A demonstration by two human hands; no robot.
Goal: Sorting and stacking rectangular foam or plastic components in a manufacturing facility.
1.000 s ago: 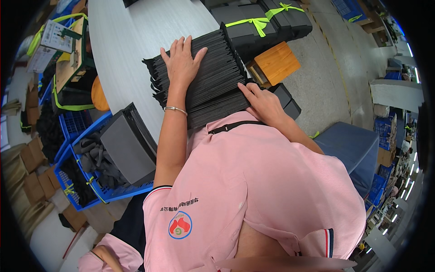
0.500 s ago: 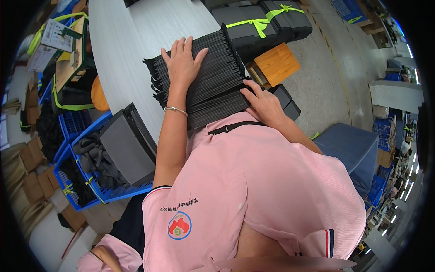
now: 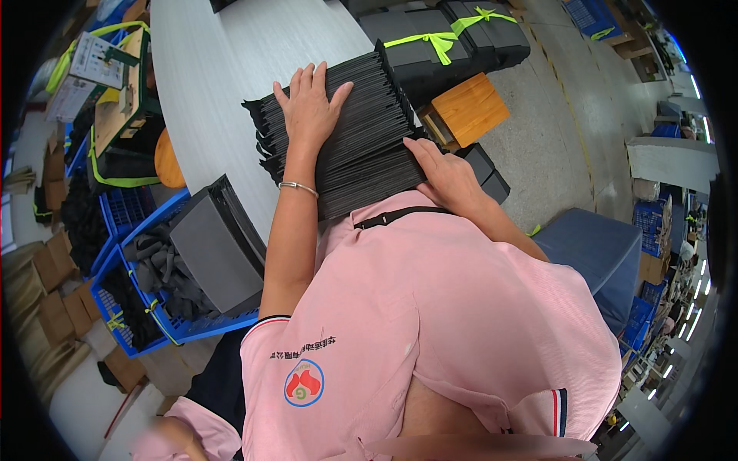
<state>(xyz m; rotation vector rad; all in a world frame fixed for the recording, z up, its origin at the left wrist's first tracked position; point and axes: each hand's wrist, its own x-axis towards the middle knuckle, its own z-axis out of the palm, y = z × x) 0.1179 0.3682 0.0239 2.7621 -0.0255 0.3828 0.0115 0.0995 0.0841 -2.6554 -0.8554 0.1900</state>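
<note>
Both hands on black sheet stack; blue crate left

Pale grey table w/ stack of dark sheets, prob. foam.

Black sheet stack, pale grey table, blue crate, pink shirt.

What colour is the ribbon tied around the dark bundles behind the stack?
Yellow-green ribbon, clearest in the head view.
</note>
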